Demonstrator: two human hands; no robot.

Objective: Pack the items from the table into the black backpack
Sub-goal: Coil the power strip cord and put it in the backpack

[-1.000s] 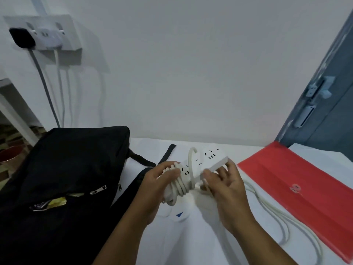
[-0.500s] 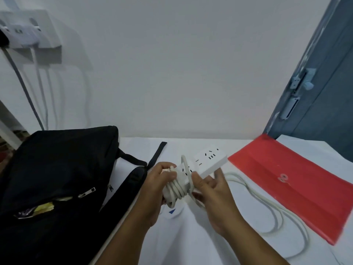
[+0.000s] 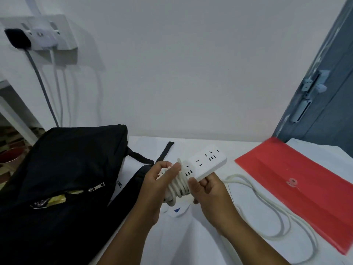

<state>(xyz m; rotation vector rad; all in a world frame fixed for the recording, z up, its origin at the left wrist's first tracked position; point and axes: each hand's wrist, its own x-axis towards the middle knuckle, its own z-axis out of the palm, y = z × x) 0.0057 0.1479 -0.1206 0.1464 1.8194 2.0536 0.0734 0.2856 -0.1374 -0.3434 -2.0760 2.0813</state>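
A white power strip (image 3: 207, 162) is held above the white table (image 3: 191, 236), its socket face up. My right hand (image 3: 205, 190) grips its near edge from below. My left hand (image 3: 159, 180) is closed around the strip's left end, over several turns of its white cable (image 3: 178, 185) wound around the body. The rest of the cable (image 3: 267, 205) trails loose across the table to the right. The black backpack (image 3: 63, 178) lies at the left, its front zipper partly open with something yellow showing. A red document envelope (image 3: 298, 186) lies at the right.
A small white object with a blue triangle (image 3: 176, 211) lies on the table under my hands. A wall socket with plugs and hanging cables (image 3: 40, 35) is at the upper left. A grey door (image 3: 324, 88) stands at the right, and a backpack strap (image 3: 165, 151) lies behind the strip.
The cable has been wrapped further around the strip, and less of it lies loose on the table. My hands stay in about the same place; the view swung right, then back.
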